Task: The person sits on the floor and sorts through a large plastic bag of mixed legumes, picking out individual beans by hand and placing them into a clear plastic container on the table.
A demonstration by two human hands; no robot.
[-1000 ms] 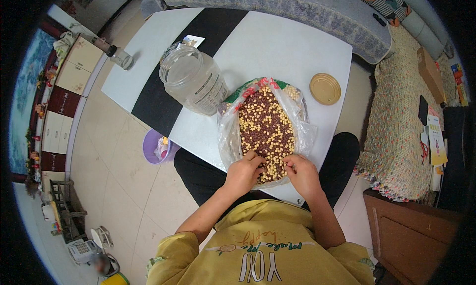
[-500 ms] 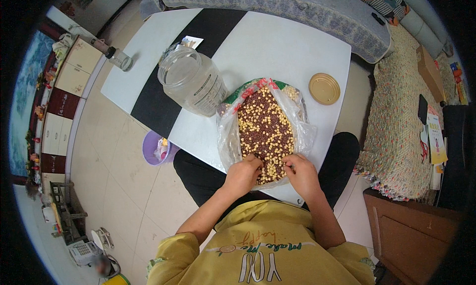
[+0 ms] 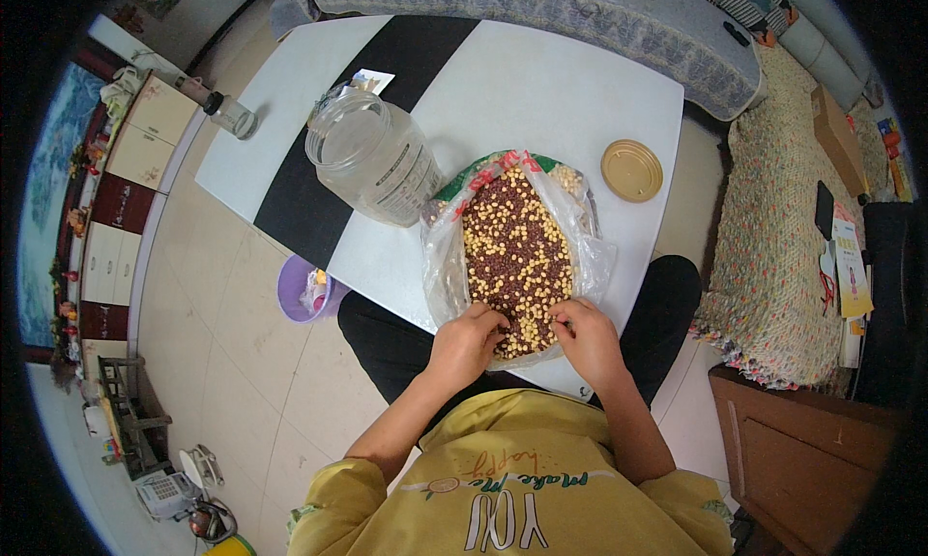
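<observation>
An opened clear plastic bag (image 3: 442,276) with green and red print lies at the table's near edge, full of mixed dark red beans and pale yellow beans (image 3: 517,251). My left hand (image 3: 466,345) rests at its near left side, fingers curled together and dipping to the beans; whatever they pinch is hidden. Across from it, my right hand (image 3: 590,343) is at the near right rim, thumb and fingertips pressed together over the beans. Anything in that pinch is too small to name. Left of the bag stands a big open clear plastic jar (image 3: 382,164).
A gold round lid (image 3: 632,171) lies on the white table (image 3: 570,82), right of the bag. Behind the jar is a small card (image 3: 372,80); a lidded glass bottle (image 3: 230,116) is at the far left. A purple bin (image 3: 293,305) stands on the floor beside the table.
My left hand has shifted slightly, its fingers a little lower and more curled. The right hand stays almost where it was, and the bag and jar are unmoved.
</observation>
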